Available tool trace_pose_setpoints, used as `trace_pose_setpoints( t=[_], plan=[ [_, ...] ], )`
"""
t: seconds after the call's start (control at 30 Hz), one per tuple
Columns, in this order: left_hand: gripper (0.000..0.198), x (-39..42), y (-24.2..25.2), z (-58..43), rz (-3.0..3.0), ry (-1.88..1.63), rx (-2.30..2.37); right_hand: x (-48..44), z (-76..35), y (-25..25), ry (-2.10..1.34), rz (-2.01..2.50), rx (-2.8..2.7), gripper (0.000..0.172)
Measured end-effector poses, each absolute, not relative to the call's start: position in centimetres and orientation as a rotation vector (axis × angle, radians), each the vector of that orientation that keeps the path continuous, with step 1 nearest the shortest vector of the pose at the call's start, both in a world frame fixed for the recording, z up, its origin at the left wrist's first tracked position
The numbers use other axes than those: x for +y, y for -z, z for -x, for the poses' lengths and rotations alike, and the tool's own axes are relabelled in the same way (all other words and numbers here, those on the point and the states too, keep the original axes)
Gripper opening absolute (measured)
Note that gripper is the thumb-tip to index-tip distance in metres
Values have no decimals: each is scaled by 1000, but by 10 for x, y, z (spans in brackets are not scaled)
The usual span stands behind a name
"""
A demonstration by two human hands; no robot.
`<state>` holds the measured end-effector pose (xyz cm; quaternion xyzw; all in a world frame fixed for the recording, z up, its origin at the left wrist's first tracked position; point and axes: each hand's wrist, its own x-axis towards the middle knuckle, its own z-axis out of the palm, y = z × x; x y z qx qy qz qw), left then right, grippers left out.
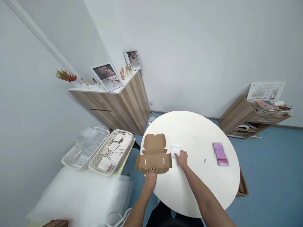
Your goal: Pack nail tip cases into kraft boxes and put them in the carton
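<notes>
On the round white table lies an unfolded brown cardboard box, flat, with its flaps spread and two short white strips on its near panel. My left hand rests on the box's near edge, fingers stretched out and lying flat. Just right of the cardboard is a small white square pad, whose exact kind I cannot make out. The fingers of my right hand are closed on its near right corner. My right thumb lies over the pad, and the other fingertips are partly hidden.
The round white table also bears a blurred purple packet and a small dark speck. At left, white baskets hold paper packets and clear plastic bags, beside white translucent sheets. Wooden cabinets stand by the walls.
</notes>
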<state>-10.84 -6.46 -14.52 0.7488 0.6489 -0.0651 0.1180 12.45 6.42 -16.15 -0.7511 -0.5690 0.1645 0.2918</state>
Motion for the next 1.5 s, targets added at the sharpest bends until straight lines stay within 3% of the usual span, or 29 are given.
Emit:
trace_pose_setpoints(
  t=[0.3, 0.77, 1.13, 1.4, 1.5],
  plan=[
    [63, -64, 149, 83, -2254, 106, 1857, 60, -135, 158, -814, 2031, -1264, 29],
    [61, -52, 156, -29, -2399, 125, 1595, 28, -261, 153, -676, 2192, -1047, 33],
    [62, -63, 158, -50, -2500, 134, 1582, 11, -279, 146, -454, 2310, -1226, 38],
    [64, -59, 151, -44, -2490, 81, 1522, -23, -260, 120, -426, 1889, -1664, 36],
    [60, -59, 145, -29, -2505, -9, 1536, -47, -251, 124, -435, 1782, -1839, 46]
  ],
)
